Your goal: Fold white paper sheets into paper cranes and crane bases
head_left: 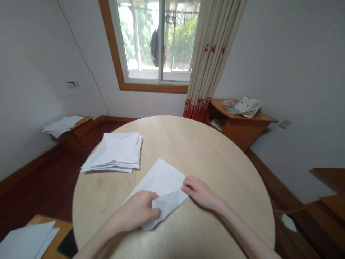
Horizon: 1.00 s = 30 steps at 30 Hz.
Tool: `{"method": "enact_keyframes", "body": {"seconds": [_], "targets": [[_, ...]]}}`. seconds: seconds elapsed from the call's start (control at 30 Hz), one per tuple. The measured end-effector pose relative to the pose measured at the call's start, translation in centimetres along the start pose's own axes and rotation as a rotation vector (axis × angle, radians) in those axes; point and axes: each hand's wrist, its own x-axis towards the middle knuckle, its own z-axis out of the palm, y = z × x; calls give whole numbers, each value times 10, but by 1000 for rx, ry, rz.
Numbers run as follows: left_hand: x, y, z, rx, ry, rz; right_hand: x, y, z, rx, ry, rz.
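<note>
A white sheet of paper (161,180) lies on the round wooden table (215,162) in front of me, its near corner folded up over itself. My left hand (140,210) is closed on the folded flap at the sheet's near left edge. My right hand (198,190) pinches the sheet's right corner, fingers curled onto the paper. Both hands rest on the tabletop.
A stack of folded white sheets (115,151) sits on the table's far left. More paper lies on a low cabinet (81,131) at left and on a board (27,237) at bottom left. A corner shelf (239,120) with a bag stands beside the curtain (212,54).
</note>
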Motion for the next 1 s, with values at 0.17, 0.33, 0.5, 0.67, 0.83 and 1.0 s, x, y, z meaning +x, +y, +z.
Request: {"method": "enact_keyframes", "body": {"seconds": [0.17, 0.33, 0.5, 0.67, 0.83, 1.0], "targets": [[-9, -13, 29, -57, 365, -33, -2, 2, 10, -21, 71, 24], [-7, -15, 51, -131, 569, -31, -2, 5, 16, -20, 125, 42], [-7, -17, 60, -220, 653, -27, -2, 8, 18, 3, 143, 53], [-12, -33, 60, -105, 616, -98, -3, 3, 17, -30, 140, 60], [-17, -41, 59, -36, 510, -166, -4, 2, 15, -26, 127, 36], [-26, -23, 35, 76, 450, -175, -6, 2, 14, -19, 108, 0]]}}
